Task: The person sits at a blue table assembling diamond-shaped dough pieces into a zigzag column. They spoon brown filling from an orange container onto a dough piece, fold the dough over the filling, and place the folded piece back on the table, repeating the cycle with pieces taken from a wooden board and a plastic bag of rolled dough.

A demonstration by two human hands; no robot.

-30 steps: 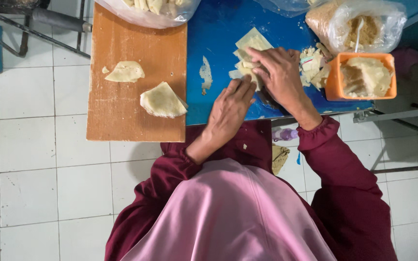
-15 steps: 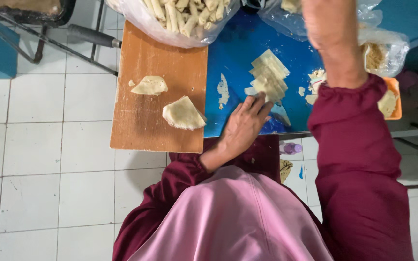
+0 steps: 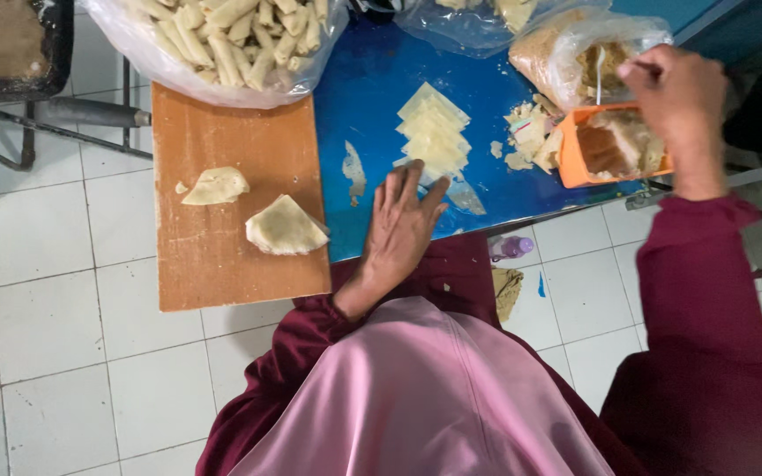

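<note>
My left hand (image 3: 401, 227) lies flat and open on the blue table (image 3: 372, 97), its fingertips touching the near edge of a stack of pale square wrappers (image 3: 434, 132). At the right, my right hand (image 3: 679, 99) is raised over an orange tub (image 3: 575, 163) of brownish filling, fingers pinched together; I cannot make out anything held in them. A clear bag of filling (image 3: 566, 53) with a white utensil in it sits behind the tub. Two folded, filled wrappers (image 3: 286, 227) (image 3: 214, 186) rest on a wooden board (image 3: 222, 264) to the left.
A big clear bag of rolled pastries (image 3: 222, 35) lies at the board's far end. Torn wrapper scraps (image 3: 526, 137) sit beside the tub. A dark metal tray on a stand (image 3: 11, 44) is at the far left. White floor tiles lie below.
My right hand swung from the wrapper stack, up past the camera, to the orange tub. My left hand stayed by the stack and flattened out.
</note>
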